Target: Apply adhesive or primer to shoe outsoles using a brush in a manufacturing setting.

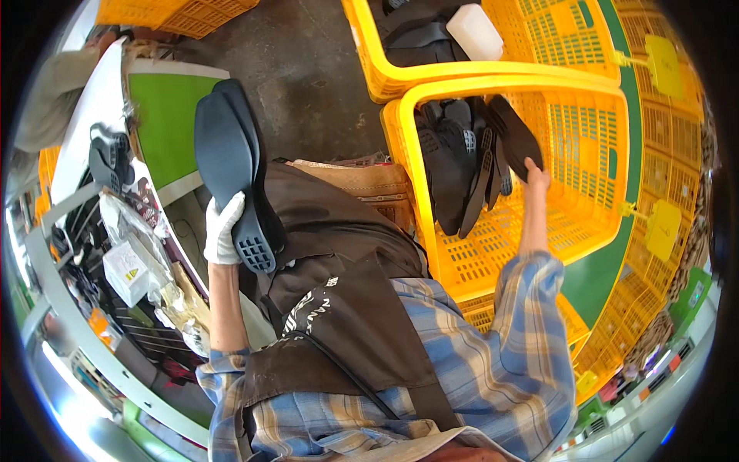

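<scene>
“Two sides to check, L to R. Far L first?”

“White-topped worktop w/ some dark moulded pcs by its edge; can't ID them.”

“Then the L hand?”

“Gloved L hand is wrapped round black soles, two by the look of it, held beside the apron, well apart from the crate stuff.”

“OK, R of that?”

“Yellow crate: loose heap of dark soles along its L side, overlapping, so no exact qty.”

“R hand?”

“Bare R hand grips the near end of one dark sole, tilted, inside the crate just beside the heap.”

“Progress?”

“Partway, I'd guess: approx. three soles in hand, the rest of the heap unheld. Can't tell if the R one's going in or coming out, so what's left is est. only.”
</scene>
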The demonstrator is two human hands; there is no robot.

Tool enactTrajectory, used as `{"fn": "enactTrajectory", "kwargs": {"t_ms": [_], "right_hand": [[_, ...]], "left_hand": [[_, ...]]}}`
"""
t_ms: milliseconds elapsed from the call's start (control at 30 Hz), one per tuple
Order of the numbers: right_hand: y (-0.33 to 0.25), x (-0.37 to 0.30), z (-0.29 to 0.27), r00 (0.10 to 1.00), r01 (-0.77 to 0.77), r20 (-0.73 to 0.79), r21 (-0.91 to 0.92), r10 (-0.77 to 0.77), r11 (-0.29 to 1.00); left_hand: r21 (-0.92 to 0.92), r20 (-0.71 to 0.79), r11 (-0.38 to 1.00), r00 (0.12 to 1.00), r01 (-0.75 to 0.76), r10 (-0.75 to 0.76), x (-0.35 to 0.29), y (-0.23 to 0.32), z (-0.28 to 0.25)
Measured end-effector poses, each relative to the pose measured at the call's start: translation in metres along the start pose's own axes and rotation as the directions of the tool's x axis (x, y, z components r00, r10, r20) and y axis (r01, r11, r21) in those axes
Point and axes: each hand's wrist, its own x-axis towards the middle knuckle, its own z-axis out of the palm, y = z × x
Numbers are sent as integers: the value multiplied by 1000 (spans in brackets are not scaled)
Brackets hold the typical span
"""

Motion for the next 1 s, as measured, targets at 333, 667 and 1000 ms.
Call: {"fn": "enactTrajectory", "kwargs": {"t_ms": [333, 667, 1000], "right_hand": [[-386, -138, -64, 379, 862, 578, 62, -722, 503], [-422, -306, 247, -631, -427, 642, 182, -436, 886], [-240, -654, 264, -682, 77, 731, 122, -36, 990]], "left_hand": [[-261, 60, 965, 997, -36, 53, 4, 9, 13], [13, -448, 852, 758, -524, 473, -152, 18, -37], [-236, -972, 622, 167, -746, -167, -349, -160, -191]]}}
